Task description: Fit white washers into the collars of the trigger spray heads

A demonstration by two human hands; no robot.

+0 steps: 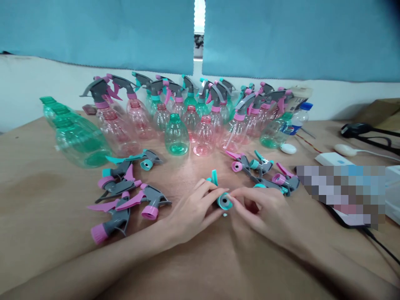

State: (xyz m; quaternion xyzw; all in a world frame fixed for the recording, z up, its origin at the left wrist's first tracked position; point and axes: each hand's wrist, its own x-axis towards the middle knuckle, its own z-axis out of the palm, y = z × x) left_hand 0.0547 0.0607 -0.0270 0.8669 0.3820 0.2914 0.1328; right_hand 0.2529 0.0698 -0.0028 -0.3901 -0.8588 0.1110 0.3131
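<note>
Near the front middle of the table, my left hand (pixel 195 208) is closed around a grey and teal trigger spray head (pixel 221 203), its round collar opening turned toward me. The thumb and forefinger of my right hand (pixel 265 208) pinch at the collar's right edge. A tiny pale piece (pixel 225 215) shows just below the collar; I cannot make out what it is. My fingers hide most of the spray head's body, while its teal trigger (pixel 214 177) sticks up behind. Loose pink-collared spray heads (pixel 150 211) lie to the left, and more, including a pink-collared one (pixel 236 166), to the right.
Green bottles (pixel 176 139) and pink bottles (pixel 205 141) without tops stand behind my hands, with several capped spray bottles (pixel 215 110) in rows farther back. At right are a blue-capped drink bottle (pixel 298 121), a white oval object (pixel 288 148), a phone (pixel 346 214) and cables.
</note>
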